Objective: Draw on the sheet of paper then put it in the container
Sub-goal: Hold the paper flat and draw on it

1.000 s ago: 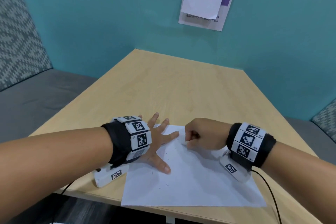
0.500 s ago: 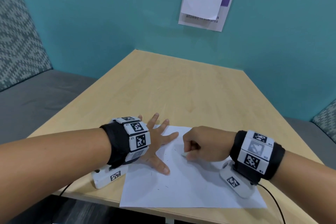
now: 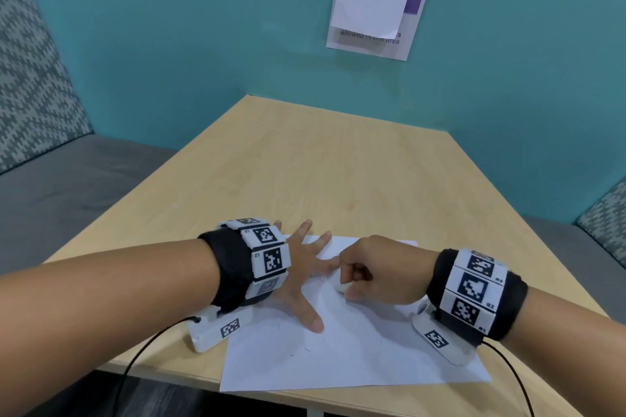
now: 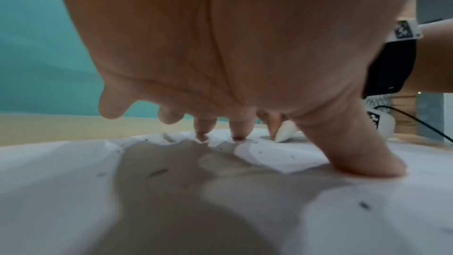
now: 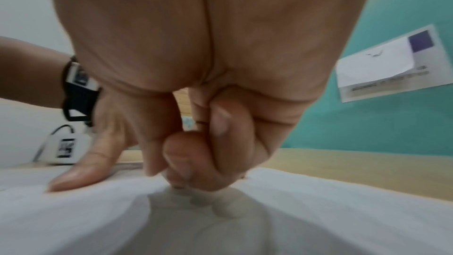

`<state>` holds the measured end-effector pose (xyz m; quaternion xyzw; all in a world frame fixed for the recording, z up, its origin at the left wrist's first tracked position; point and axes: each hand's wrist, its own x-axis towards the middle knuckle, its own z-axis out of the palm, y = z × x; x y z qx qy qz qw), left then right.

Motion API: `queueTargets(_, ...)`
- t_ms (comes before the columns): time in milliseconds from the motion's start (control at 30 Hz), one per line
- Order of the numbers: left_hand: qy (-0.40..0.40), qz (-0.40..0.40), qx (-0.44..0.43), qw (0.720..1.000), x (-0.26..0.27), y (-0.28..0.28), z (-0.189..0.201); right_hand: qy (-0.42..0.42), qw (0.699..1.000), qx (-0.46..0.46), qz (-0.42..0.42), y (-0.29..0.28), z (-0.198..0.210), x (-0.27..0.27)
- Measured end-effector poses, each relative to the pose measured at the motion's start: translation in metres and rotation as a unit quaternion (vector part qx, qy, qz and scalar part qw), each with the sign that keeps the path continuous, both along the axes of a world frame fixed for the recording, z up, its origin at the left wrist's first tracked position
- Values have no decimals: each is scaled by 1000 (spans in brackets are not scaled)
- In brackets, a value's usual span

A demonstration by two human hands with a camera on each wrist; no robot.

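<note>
A white sheet of paper (image 3: 355,355) lies at the near edge of the wooden table (image 3: 338,173), with small dark marks on it. My left hand (image 3: 305,267) rests flat on the sheet's left part with fingers spread; the left wrist view shows its thumb (image 4: 355,152) and fingertips pressing the paper (image 4: 73,181). My right hand (image 3: 349,284) is curled in a fist and pinches a short white drawing stick (image 3: 340,287), whose tip touches the sheet just right of the left hand. The stick (image 4: 284,133) also shows past the left thumb. No container is in view.
A teal wall with a white notice (image 3: 376,13) stands behind the table. Grey benches with patterned cushions (image 3: 34,78) flank it left and right. Black cables (image 3: 142,349) run from the wrist cameras over the table's near edge.
My right fist has slid a little toward me and to the left across the sheet, with the stick on the paper. The left hand has stayed in place.
</note>
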<state>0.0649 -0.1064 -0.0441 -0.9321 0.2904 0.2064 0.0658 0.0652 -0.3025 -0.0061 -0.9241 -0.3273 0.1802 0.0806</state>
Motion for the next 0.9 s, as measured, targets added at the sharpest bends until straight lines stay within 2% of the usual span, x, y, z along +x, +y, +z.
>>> queueTargets(100, -2, -7, -15, 1000, -1, 0, 2, 25, 999, 1, 44, 7, 0, -15)
queueTargets(233, 3, 1, -13, 1000, 2, -1, -2, -26, 999, -26, 3, 1, 8, 7)
queueTargets(300, -3, -1, -5, 1000, 1, -1, -1, -8, 1000, -22, 7, 3, 5, 6)
queueTargets(400, -7, -10, -6, 1000, -2, -2, 4, 37, 997, -2, 63, 11, 0, -18)
queueTargets(533, -3, -2, 0, 1000, -1, -2, 1, -16, 1000, -20, 15, 2, 7, 4)
queueTargets(700, -6, -5, 7, 1000, -1, -3, 3, 59, 996, 1, 61, 7, 0, -19)
queueTargets(833, 0, 4, 0, 1000, -2, -2, 2, -6, 1000, -16, 9, -2, 8, 2)
queueTargets(900, 2, 5, 2, 1000, -2, -3, 4, 9, 1000, -12, 19, -1, 4, -3)
